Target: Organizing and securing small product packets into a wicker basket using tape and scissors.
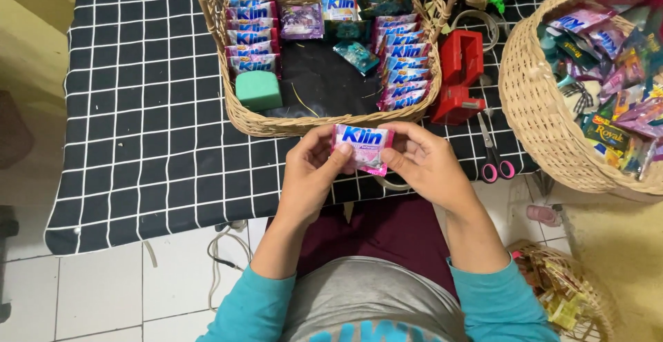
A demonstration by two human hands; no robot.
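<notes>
— What are your hands doing?

— Your left hand (311,169) and right hand (423,162) pinch one pink sachet (364,149) by its ends, likely to keep it flat, just at the 6 o'clock rim of the basket (207,11).

— Why rows inside?

— Sachets stand filed along its sides, probably for tidy packing; a green block (258,90) sits at 7 o'clock.

— The surface?

— A black grid cloth (138,142) covers the worktop over white tiles (103,287); scissors (492,154) lie at 3 o'clock.
</notes>
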